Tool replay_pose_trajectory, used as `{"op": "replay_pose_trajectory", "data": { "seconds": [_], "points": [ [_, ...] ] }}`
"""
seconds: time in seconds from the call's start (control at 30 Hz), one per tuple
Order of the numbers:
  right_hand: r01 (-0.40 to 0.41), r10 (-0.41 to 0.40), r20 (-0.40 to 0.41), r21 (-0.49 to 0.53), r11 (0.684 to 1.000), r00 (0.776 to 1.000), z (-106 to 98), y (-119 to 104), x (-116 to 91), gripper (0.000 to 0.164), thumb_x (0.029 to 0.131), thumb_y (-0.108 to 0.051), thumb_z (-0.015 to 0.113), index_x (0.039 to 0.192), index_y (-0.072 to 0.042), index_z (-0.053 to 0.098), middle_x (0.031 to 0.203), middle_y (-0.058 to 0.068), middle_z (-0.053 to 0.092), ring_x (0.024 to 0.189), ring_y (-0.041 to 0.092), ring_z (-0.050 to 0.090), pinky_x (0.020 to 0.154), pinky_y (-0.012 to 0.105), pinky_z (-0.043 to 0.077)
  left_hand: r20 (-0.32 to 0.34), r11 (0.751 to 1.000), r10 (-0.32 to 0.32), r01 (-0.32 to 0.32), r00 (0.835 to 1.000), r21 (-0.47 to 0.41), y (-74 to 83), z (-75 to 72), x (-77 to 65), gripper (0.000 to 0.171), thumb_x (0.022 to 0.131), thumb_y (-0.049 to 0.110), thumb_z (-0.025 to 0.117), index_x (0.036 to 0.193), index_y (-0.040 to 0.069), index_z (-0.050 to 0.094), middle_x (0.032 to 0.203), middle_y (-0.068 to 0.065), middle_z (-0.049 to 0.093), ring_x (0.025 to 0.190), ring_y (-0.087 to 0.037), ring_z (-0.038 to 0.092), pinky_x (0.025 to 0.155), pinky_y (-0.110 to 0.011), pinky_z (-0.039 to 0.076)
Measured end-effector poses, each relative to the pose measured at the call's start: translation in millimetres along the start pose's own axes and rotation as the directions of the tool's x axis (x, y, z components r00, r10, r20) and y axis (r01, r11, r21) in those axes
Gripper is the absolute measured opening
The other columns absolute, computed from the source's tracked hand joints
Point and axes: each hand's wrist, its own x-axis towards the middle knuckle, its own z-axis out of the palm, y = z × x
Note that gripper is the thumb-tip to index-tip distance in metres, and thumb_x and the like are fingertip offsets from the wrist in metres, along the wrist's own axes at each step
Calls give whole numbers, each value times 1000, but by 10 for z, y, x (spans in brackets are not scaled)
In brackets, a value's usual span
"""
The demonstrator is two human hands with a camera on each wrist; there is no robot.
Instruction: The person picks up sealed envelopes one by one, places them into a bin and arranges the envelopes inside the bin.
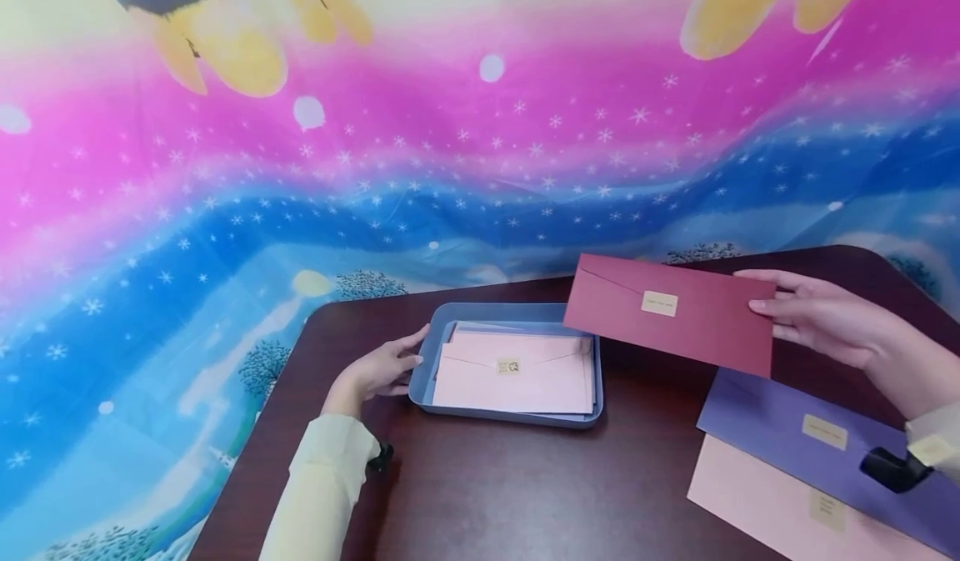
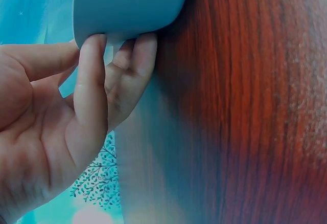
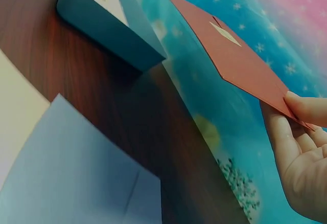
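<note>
A blue-grey tray (image 1: 506, 420) on the table holds a stack of envelopes, topped by a pale pink envelope (image 1: 465, 386) with a small sticker. Bent fingers of my left hand (image 1: 378, 371) hold the tray by its left end; in the left wrist view their tips lie against the outer wall (image 2: 127, 6). My right hand (image 1: 832, 319) pinches the right end of a dark red envelope (image 1: 697, 315), thumb on its face and fingers behind. This envelope is raised, and its left end overlaps the tray's back right corner in the head view.
At the right of the table lie a purple envelope (image 1: 765, 411) and a pale pink envelope (image 1: 742, 486), overlapping, each with a sticker. The dark wood table (image 1: 487, 494) ends at the back against a printed cloth (image 1: 420, 144).
</note>
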Motion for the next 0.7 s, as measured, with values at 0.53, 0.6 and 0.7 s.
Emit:
{"op": "replay_pose_trajectory", "data": {
  "seconds": [0.53, 0.6, 0.7],
  "points": [
    [-13, 11, 31, 62, 998, 999, 609, 50, 580, 43, 107, 3, 46, 124, -26, 72, 119, 1, 71, 105, 16, 70, 88, 29, 56, -16, 1000, -1, 1, 1000, 15, 11, -26, 15, 65, 110, 16, 50, 165, 36, 20, 145, -17, 54, 110, -24, 67, 88, -42, 56],
    [-27, 26, 16, 68, 997, 1000, 681, 51, 628, 41, 107, 3, 47, 122, -27, 72, 119, 1, 71, 105, 16, 70, 87, 30, 56, -10, 1000, -6, 6, 1000, 11, 15, -23, 19, 65, 110, 16, 50, 165, 36, 20, 146, -17, 53, 110, -24, 67, 88, -41, 56],
    [-52, 52, -7, 58, 997, 999, 787, 56, 695, 38, 107, -1, 50, 122, -28, 71, 118, 0, 71, 105, 16, 70, 87, 29, 56, -4, 1000, -8, 9, 1000, 9, 10, -15, 11, 65, 110, 16, 49, 165, 35, 19, 148, -18, 52, 110, -24, 67, 86, -40, 57]
  ]
}}
